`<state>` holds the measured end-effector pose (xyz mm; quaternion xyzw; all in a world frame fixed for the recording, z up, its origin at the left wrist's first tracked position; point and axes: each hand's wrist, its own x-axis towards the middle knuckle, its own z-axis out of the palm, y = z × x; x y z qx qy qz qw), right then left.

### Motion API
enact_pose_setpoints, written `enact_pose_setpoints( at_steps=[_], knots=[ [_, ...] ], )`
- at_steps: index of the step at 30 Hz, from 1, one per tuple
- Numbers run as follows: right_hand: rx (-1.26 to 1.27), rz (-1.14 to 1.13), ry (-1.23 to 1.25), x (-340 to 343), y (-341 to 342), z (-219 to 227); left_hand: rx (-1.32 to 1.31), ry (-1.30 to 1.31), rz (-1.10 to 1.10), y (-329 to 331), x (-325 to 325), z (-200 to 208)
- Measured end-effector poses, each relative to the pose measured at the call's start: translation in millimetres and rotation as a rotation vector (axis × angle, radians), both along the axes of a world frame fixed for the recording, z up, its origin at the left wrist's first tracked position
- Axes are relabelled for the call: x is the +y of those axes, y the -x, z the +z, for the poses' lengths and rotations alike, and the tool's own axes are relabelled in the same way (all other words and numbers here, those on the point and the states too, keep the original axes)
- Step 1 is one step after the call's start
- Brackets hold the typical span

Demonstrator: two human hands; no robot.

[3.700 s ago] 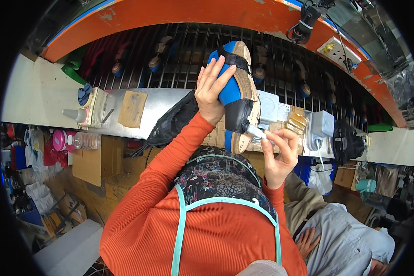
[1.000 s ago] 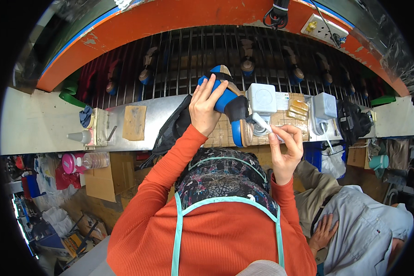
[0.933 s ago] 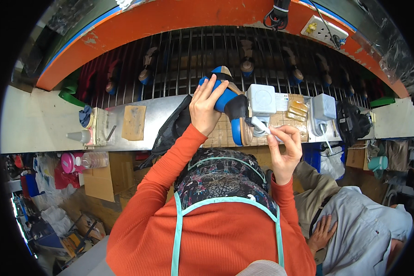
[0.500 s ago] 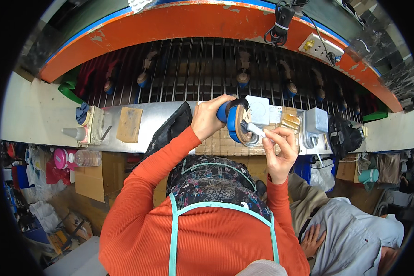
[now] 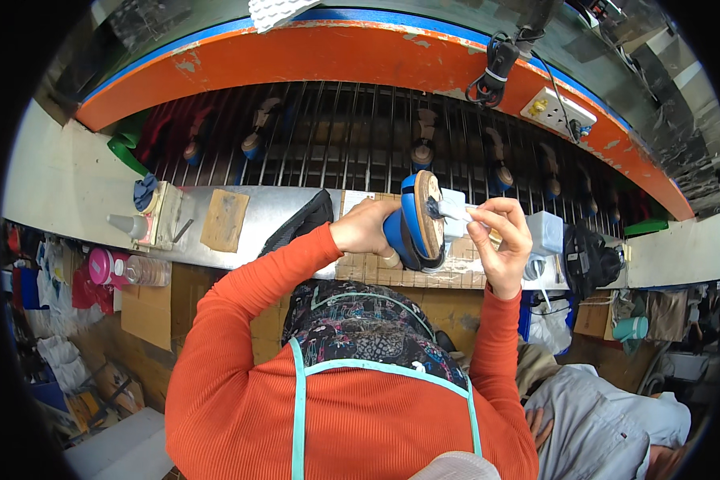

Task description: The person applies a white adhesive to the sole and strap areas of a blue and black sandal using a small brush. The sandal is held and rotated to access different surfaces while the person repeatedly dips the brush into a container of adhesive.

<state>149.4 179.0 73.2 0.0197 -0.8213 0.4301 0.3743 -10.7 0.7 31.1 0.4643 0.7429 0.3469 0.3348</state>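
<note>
My left hand (image 5: 366,228) is wrapped round a blue and black shoe (image 5: 411,228) and keeps it tilted above the bench. Its pale, tan-edged underside faces right. Between the fingertips of my right hand (image 5: 504,244) is the light handle of a small brush (image 5: 456,211). The brush's dark bristles touch the underside of the shoe. Below both hands lies a brown gridded board (image 5: 368,266). Just behind the brush, a whitish square container (image 5: 454,228) is partly covered.
Beyond the bench, several shoes (image 5: 422,154) sit on a metal rod rack under an orange beam (image 5: 296,64). A black mesh piece (image 5: 300,224) and a brown pad (image 5: 225,220) lie left. Another whitish container (image 5: 546,232) and a black bag (image 5: 588,252) stand right. A person (image 5: 608,416) is at lower right.
My left hand has turned the shoe, so its underside now shows more fully and upright. The brush has shifted up along the underside with my right hand.
</note>
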Motion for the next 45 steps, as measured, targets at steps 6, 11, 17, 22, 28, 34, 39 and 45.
enact_pose_setpoints(
  at_steps=[6,11,17,22,28,34,39,45],
  knots=[
    [-0.068,0.041,-0.068,12.0,2.9,3.5,-0.310,-0.017,-0.156,1.5,-1.9,2.4],
    [-0.075,0.055,-0.127,17.6,3.4,3.2,-0.657,-0.038,-0.229,-0.6,-2.7,-1.7],
    [-0.048,0.038,-0.146,15.2,5.6,2.6,-0.771,-0.019,-0.286,-3.0,-3.5,-0.5],
    [-0.054,0.050,-0.076,10.3,3.6,1.5,-0.824,0.018,-0.345,-4.6,-3.9,0.8],
    [-0.010,0.004,-0.305,16.2,2.8,7.5,-0.923,0.096,-0.403,-4.9,-3.4,-2.4],
    [-0.043,0.103,-0.384,27.8,4.4,23.7,-0.972,0.117,-0.461,-6.2,-3.3,-4.7],
    [-0.128,0.099,-0.034,18.9,13.9,16.6,-0.906,0.110,-0.520,-8.2,-1.5,-0.8],
    [-0.094,0.192,-0.304,17.7,5.3,22.9,-0.890,0.036,-0.533,-8.7,-5.5,2.7]
  ],
)
